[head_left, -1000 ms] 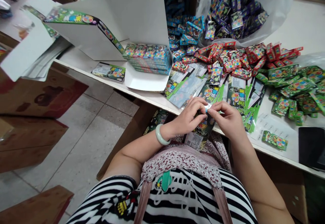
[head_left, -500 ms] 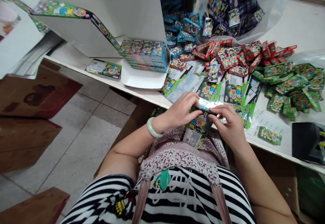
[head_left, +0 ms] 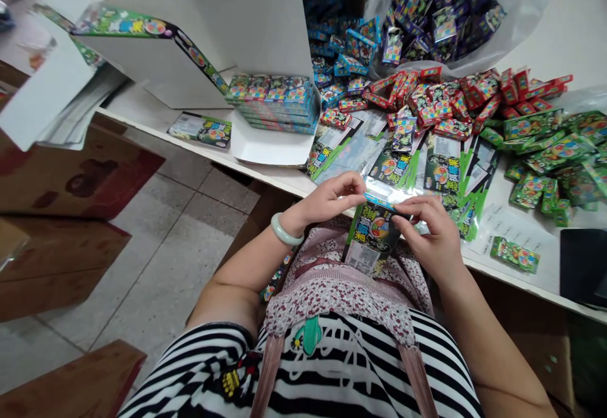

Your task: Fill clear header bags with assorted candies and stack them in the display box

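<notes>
Foil-topped printed packet [head_left: 377,234] sits between our left hand [head_left: 329,200] and right hand [head_left: 429,231], just past the edge of the surface, its lower end hanging over our floral apron [head_left: 341,291]. We pinch its silvery top edge from both sides, fingers curled against it. A jade bangle [head_left: 286,229] circles the left wrist. Beyond, loose green-and-black packets [head_left: 443,174] lie on the white surface [head_left: 564,38], with red packets [head_left: 441,102] behind them and green packets [head_left: 552,159] at the right of the frame.
</notes>
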{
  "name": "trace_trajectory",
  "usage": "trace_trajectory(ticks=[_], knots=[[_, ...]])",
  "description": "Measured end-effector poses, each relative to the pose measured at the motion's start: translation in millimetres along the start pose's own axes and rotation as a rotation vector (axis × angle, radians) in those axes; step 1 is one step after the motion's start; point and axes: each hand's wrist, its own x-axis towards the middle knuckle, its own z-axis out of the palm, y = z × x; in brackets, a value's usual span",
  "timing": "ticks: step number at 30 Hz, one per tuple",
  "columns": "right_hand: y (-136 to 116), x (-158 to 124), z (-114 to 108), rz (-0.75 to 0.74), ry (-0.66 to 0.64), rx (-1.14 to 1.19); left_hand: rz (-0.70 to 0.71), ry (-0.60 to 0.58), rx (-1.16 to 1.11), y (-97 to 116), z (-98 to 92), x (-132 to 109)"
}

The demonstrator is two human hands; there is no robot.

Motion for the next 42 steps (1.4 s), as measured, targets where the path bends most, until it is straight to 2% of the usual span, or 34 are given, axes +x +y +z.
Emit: trace_trajectory(ticks=[3, 8, 12, 18, 22, 26, 29, 31, 34, 36, 37, 40, 41, 42], knots=[[-2, -1, -1, 0.008, 0.007, -0.008, -0.053, 0.037, -0.072, -3, 1.9, 1], [-1, -2, 0, 0.048, -0.006, -0.023, 0.012, -0.095, 0.017, -1, -4.1, 3], [-1, -5, 5, 0.051, -0.007, 0.015, 0.043, -0.130, 0.075, -1, -6.6, 0], [1, -7, 10, 0.009, 0.101, 0.012, -0.123, -0.055, -0.147, -14, 11.4, -9], [8, -10, 13, 0.056, 0.126, 0.003, -0.089, 0.000, -0.094, -20, 21.4, -14], [10, -12, 19, 0.056, 0.164, 0.090, -0.071, 0.060, -0.054, -21, 22.3, -17], [10, -7, 21, 0.056, 0.106, 0.136, -0.132, 0.108, -0.028, -24, 22.1, -8], [12, -4, 17, 0.071, 0.051, 0.148, -0.123, 0.145, -0.004, -25, 23.2, 1], [22, -6, -5, 0.054, -0.073, 0.213, -0.080, 0.118, 0.003, -23, 23.6, 11], [40, -12, -33, 0.079, -0.102, 0.244, -0.086, 0.093, -0.001, -22, 21.7, 14], [54, -16, -51, 0.129, -0.065, 0.220, -0.094, 0.094, -0.003, -23, 20.6, 14], [108, -24, -105, 0.420, 0.270, -0.090, -0.120, 0.138, -0.007, -26, 20.0, 13], [127, -25, -120, 0.507, 0.313, -0.221, -0.127, 0.157, -0.010, -27, 21.2, 14], [143, -24, -132, 0.583, 0.302, -0.310, -0.137, 0.169, -0.010, -27, 23.0, 14]])
